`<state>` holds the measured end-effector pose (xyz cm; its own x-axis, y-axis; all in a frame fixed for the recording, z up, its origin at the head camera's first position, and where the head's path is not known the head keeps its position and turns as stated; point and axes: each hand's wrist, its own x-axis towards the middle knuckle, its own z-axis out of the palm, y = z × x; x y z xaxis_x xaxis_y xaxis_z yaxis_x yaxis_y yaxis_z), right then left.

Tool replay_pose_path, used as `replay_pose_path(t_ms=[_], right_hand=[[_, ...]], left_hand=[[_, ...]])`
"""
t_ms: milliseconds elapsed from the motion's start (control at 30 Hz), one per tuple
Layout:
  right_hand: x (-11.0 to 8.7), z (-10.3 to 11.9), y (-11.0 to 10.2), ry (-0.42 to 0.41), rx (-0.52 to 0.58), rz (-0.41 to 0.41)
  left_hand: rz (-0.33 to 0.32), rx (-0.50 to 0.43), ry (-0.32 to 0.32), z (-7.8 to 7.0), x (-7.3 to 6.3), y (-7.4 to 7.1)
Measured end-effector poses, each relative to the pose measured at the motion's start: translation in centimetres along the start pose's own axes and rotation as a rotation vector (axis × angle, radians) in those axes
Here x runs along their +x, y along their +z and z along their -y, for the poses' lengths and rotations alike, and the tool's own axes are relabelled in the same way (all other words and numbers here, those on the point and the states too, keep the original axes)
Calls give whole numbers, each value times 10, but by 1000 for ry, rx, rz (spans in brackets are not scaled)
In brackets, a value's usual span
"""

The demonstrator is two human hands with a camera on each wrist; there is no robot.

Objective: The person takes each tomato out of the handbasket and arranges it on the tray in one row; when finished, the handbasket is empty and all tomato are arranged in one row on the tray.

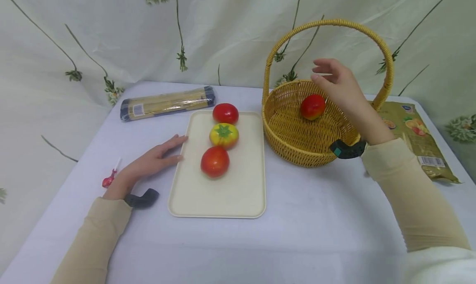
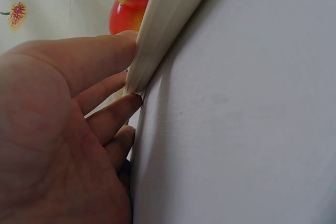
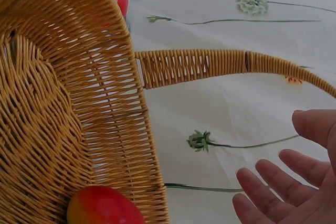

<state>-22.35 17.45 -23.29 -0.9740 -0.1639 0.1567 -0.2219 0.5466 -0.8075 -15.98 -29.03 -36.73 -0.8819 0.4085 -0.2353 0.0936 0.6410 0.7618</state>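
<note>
My left hand (image 1: 154,160) rests at the left edge of a cream tray (image 1: 238,193), its thumb and fingertips touching the rim with the fingers fairly straight. On the tray, a red tomato (image 1: 215,162) lies nearest me. Behind it is a yellow-and-red tomato-like fruit (image 1: 224,134) with a green star-shaped top, then another red fruit (image 1: 225,113). Above the wicker basket (image 1: 305,145), inside its tall handle, my right hand (image 1: 336,79) is raised with loosely bent fingers and nothing in them. One red fruit with a yellowish underside (image 1: 312,107) sits in the basket, below that hand.
A long wrapped roll (image 1: 167,103) with dark ends lies behind the tray. Right of the basket is a gold packet (image 1: 420,135) with fruit pictures. A red-wrapped lollipop (image 1: 109,180) lies by the left wrist. Flower-print cloth (image 1: 223,36) hangs behind the table.
</note>
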Motion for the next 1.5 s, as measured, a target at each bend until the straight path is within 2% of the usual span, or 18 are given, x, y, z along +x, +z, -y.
replay_pose_path(t_ms=[267, 467, 867, 1133, 1500], right_hand=[[3, -18, 2, 45, 55, -54], [5, -24, 5, 60, 59, -53], [6, -35, 10, 137, 146, -75], [9, -43, 11, 173, 153, -58], [11, -44, 13, 190, 126, -8]], left_hand=[[3, 5, -13, -1, 0, 1], [-1, 11, -13, 0, 0, 2], [1, 0, -14, -1, -1, 1], [4, -2, -21, -1, -1, 1], [7, -6, -27, -4, -3, -1]])
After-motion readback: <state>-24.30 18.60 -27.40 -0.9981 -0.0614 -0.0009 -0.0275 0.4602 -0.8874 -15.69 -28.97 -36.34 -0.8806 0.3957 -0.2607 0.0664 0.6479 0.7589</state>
